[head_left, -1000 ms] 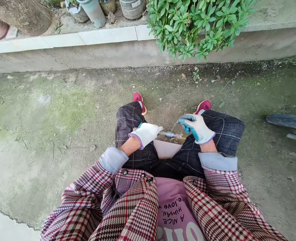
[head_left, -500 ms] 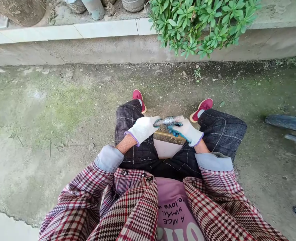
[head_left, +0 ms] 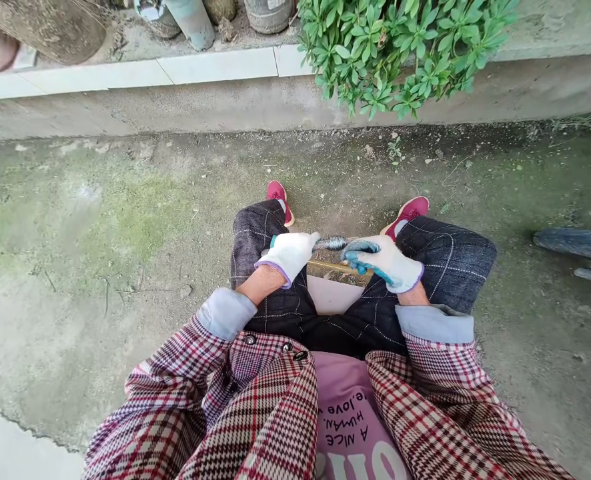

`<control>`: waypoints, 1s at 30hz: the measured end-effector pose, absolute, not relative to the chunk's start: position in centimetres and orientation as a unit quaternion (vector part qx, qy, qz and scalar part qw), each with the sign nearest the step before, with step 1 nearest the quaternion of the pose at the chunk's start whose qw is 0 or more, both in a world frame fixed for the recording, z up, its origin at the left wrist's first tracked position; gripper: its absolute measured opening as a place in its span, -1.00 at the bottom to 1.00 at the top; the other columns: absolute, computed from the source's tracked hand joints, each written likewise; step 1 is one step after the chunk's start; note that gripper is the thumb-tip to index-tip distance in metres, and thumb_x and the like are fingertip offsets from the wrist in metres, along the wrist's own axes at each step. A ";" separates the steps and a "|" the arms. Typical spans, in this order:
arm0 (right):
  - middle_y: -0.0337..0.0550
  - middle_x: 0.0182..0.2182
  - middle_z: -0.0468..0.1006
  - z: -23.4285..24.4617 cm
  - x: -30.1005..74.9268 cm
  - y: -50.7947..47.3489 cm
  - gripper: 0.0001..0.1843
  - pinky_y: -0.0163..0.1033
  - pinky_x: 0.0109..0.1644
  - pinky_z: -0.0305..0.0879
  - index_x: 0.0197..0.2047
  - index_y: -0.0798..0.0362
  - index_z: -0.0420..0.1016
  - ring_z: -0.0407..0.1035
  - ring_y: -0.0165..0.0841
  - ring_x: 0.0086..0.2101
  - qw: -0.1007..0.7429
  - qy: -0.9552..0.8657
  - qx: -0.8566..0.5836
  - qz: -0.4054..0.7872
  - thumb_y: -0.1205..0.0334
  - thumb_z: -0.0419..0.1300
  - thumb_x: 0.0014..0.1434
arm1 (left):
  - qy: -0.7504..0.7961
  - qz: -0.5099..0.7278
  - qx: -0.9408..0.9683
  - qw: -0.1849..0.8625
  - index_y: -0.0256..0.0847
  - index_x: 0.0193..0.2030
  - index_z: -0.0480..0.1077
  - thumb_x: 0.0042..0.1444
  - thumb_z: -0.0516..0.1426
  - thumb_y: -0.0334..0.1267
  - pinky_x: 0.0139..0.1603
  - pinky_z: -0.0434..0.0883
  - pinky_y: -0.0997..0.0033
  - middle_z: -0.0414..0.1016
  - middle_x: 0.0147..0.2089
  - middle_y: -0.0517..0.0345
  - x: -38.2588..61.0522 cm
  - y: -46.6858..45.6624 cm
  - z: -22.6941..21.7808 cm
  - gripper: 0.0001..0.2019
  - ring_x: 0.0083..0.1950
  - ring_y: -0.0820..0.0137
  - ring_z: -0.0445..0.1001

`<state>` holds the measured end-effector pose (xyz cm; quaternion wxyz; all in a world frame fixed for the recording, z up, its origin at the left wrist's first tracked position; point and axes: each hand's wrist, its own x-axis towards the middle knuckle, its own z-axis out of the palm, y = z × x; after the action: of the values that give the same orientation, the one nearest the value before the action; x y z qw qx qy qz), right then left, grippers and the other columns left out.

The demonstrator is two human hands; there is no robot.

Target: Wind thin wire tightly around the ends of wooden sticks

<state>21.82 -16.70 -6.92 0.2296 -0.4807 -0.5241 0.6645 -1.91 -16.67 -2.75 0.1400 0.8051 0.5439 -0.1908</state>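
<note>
A stick wound with silvery wire (head_left: 333,243) spans the gap between my two gloved hands, above my lap. My left hand (head_left: 291,257), in a white glove with a purple cuff, is closed around the left end of the stick. At the other end my right hand (head_left: 388,260) has its blue-coated fingers curled on it. Both ends of the stick are mostly covered by the gloves; the wire coil shows in the middle.
Between my thighs is a pale seat with a yellowish edge (head_left: 333,293). Ahead runs a low concrete wall (head_left: 185,107) with a leafy green bush (head_left: 405,53) and several pots. A dark wheel (head_left: 575,245) stands at the right on mossy ground (head_left: 140,207).
My right hand has shifted slightly right and inward over the stick, covering its pale right end. My left hand has moved a little right, with its fingers turned further around the stick.
</note>
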 end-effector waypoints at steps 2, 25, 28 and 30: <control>-0.18 -0.47 0.64 -7.2 22.3 -16.5 -0.66 -0.20 -0.42 0.41 -0.29 0.02 0.69 0.45 -0.30 -0.50 0.226 -0.552 -0.500 0.627 -0.09 0.39 0.02 | 0.520 -0.220 0.812 0.148 -0.21 0.22 0.46 0.39 -0.06 -0.46 -0.23 0.44 0.28 0.66 -0.11 -0.16 -1.7 -16.8 -2.8 -0.60 -0.03 0.04 0.69; -0.08 -0.20 0.71 -8.6 20.4 -16.4 -0.64 -0.04 -0.06 0.61 -0.14 0.02 0.63 0.59 -0.20 -0.24 0.412 -0.440 -0.562 0.566 -0.03 0.36 0.07 | 0.506 0.401 0.248 0.722 -0.25 -0.19 0.44 0.05 0.37 -0.29 -0.39 0.45 0.43 0.43 -0.44 0.29 -0.4 -15.6 -5.4 -0.75 -0.49 0.51 0.40; -0.09 -0.11 0.73 -8.4 19.1 -17.2 -0.66 -0.05 0.07 0.57 -0.05 0.01 0.63 0.61 -0.17 -0.11 0.382 -0.512 -0.542 0.546 0.02 0.32 0.16 | 0.471 0.465 0.157 0.733 -0.26 -0.18 0.42 -0.07 0.43 -0.39 -0.13 0.53 0.33 0.51 -0.38 0.26 1.3 -14.9 -6.9 -0.66 -0.36 0.45 0.53; -0.06 -0.01 0.72 -8.5 18.1 -17.5 -0.64 -0.02 0.20 0.50 0.04 -0.01 0.61 0.59 -0.13 0.00 0.341 -0.581 -0.552 0.492 0.07 0.29 0.21 | 0.468 0.502 0.122 0.717 -0.25 -0.22 0.41 -0.09 0.43 -0.41 -0.06 0.52 0.32 0.50 -0.39 0.26 2.6 -14.6 -7.7 -0.66 -0.30 0.42 0.56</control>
<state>18.07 -17.48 -8.53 0.3412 -0.5521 -0.5806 0.4916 2.62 -14.58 -7.66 0.7171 0.1215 0.4683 0.5017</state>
